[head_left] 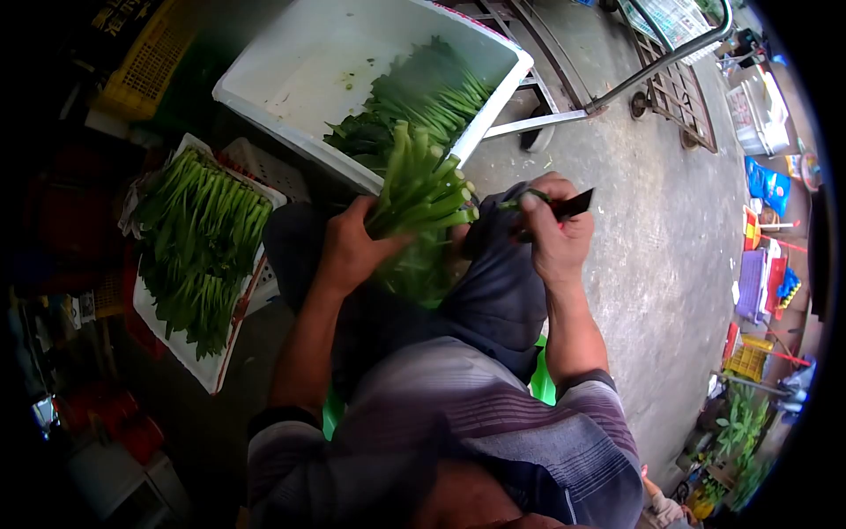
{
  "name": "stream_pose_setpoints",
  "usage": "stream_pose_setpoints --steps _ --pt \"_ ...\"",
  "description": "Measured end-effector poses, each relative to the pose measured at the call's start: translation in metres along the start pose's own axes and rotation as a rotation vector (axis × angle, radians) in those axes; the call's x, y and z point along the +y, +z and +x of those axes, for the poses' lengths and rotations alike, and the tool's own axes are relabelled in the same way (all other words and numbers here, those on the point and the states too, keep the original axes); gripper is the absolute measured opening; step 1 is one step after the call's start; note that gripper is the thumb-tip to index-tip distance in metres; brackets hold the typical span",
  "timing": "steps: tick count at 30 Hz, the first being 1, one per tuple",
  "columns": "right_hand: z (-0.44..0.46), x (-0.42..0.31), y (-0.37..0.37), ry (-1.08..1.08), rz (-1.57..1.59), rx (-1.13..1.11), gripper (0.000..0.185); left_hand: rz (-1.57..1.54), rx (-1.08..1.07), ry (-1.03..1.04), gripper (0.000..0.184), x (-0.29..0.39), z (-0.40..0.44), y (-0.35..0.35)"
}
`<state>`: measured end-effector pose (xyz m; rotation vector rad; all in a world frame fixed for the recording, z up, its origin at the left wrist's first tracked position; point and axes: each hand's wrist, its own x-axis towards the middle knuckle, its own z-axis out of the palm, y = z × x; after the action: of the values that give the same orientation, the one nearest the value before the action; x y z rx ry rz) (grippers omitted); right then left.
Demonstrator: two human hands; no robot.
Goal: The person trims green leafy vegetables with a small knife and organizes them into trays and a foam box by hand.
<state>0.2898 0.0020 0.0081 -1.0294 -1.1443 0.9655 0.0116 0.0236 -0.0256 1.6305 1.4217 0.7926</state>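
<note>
My left hand [354, 249] is wrapped round a bunch of leafy greens [416, 187], with the thick cut stems pointing up and to the right. The leaves hang below, over my lap. In my right hand [562, 231] is a knife [576, 204] whose dark, short blade sticks out to the right past my fingers. A small green piece [513, 204] shows at my thumb and fingertips, just right of the stem ends. The knife's handle is mostly hidden in my grip.
Ahead stands a white foam box [264, 75] with more greens [432, 99] at its right end. To my left, greens [203, 234] fill a foam tray [176, 342]. Metal carts [674, 57] stand ahead right on the concrete floor [656, 264]. A yellow crate [148, 75] is far left.
</note>
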Motion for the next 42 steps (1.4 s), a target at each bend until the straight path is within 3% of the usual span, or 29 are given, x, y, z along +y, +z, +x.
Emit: stream_pose_setpoints --steps 2,5,7,9,12,18,42 --pt "-0.003 -0.004 -0.007 0.090 0.179 0.043 0.013 -0.021 0.007 -0.022 0.048 -0.004 -0.002 -0.001" --pt "-0.013 -0.012 -0.018 0.173 -0.143 -0.234 0.020 -0.062 0.014 -0.033 0.048 -0.011 -0.004 -0.004" --pt "-0.010 -0.014 -0.013 -0.007 -0.453 -0.520 0.044 -0.083 0.024 -0.031 0.048 -0.013 -0.005 -0.003" --pt "-0.016 -0.002 -0.014 0.030 -0.502 -0.558 0.049 -0.093 0.039 -0.024 0.049 -0.014 -0.006 0.000" --pt "-0.018 0.000 -0.002 -0.042 -0.459 -0.453 0.059 -0.085 0.037 -0.041 0.049 -0.010 -0.008 0.000" --pt "-0.009 -0.020 0.012 -0.021 -0.599 -0.514 0.043 -0.107 0.038 -0.025 0.049 -0.014 -0.012 0.004" --pt "-0.012 -0.018 0.012 0.006 -0.583 -0.573 0.047 -0.116 0.048 -0.023 0.054 -0.019 -0.017 0.004"
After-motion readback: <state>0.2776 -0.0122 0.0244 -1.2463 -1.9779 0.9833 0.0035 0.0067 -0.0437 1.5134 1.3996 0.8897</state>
